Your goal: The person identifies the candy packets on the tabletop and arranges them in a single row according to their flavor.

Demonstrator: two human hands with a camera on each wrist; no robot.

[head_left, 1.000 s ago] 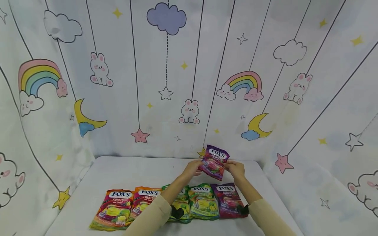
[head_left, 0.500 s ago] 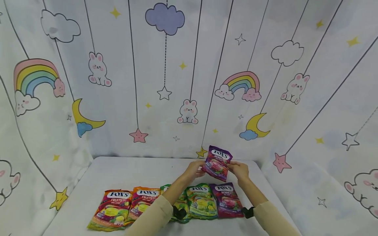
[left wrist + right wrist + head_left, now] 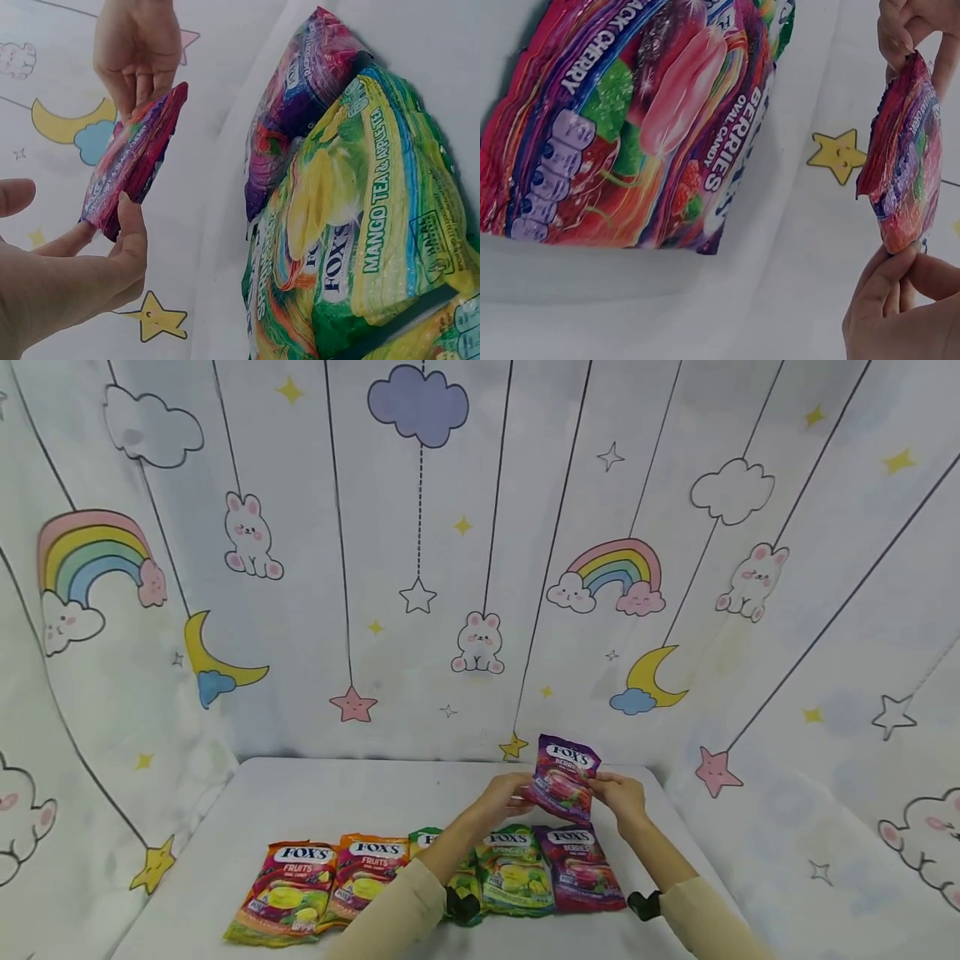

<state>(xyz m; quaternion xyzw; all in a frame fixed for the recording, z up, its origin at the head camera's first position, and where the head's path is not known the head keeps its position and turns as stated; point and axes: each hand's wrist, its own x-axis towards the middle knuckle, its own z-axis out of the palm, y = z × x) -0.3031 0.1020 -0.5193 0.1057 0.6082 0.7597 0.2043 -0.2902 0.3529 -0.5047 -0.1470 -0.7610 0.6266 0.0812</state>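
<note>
A purple FOX'S Berries candy bag (image 3: 566, 781) is held up above the table, tilted, its printed front toward the head camera. On its left edge my left hand (image 3: 506, 797) grips the bag, with fingers on both sides of it in the left wrist view. At the opposite edge my right hand (image 3: 621, 795) pinches it between thumb and fingers, as the right wrist view shows. Just below lies another purple Berries bag (image 3: 581, 870), flat on the table. Beside that one is a green candy bag (image 3: 516, 877); a second green bag (image 3: 467, 885) is partly hidden by my left forearm.
Two orange-red FOX'S Fruits bags, the outer one (image 3: 288, 889) and the inner one (image 3: 365, 872), lie at the left end of the row on the white table (image 3: 337, 793). Behind the table stands a white backdrop (image 3: 420, 693) with printed rabbits, stars and rainbows.
Both hands have shifted to the right and slightly lower with the purple bag between them. The bags on the table have stayed in place.
</note>
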